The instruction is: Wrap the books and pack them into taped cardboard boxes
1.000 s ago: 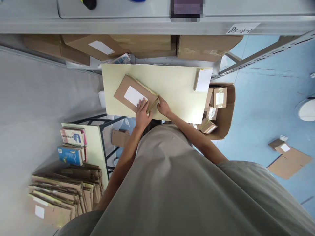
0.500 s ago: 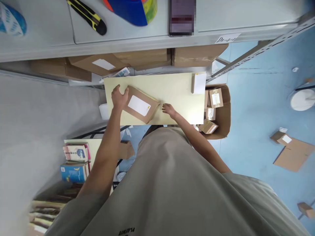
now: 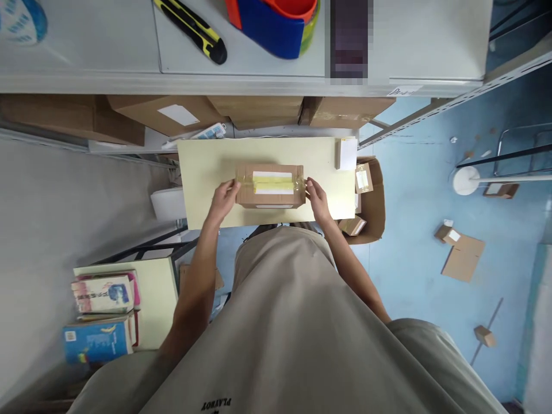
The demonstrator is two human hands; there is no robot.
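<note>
Between my hands is a brown cardboard box (image 3: 270,200), with clear tape at its ends and white paper crossed by a yellow strip on the face toward me. My left hand (image 3: 225,199) grips its left end, thumb on the near face. At the right end, my right hand (image 3: 317,195) holds it with bent fingers. The box is over a pale yellow tabletop (image 3: 207,158); whether its bottom edge touches the top, I cannot tell. A white stack of labels (image 3: 347,154) lies at the tabletop's right end.
A grey shelf (image 3: 267,83) crosses the far side, bearing a yellow-black utility knife (image 3: 192,29) and a blue-red tape dispenser (image 3: 276,26). Boxes (image 3: 259,111) sit beneath it. An open carton (image 3: 377,201) with small boxes stands right. Books (image 3: 103,296) lie at left.
The box was lying slanted at the left with only my left hand on it. Now it is turned, squared up and nearer the middle, and my right hand has closed on its right end.
</note>
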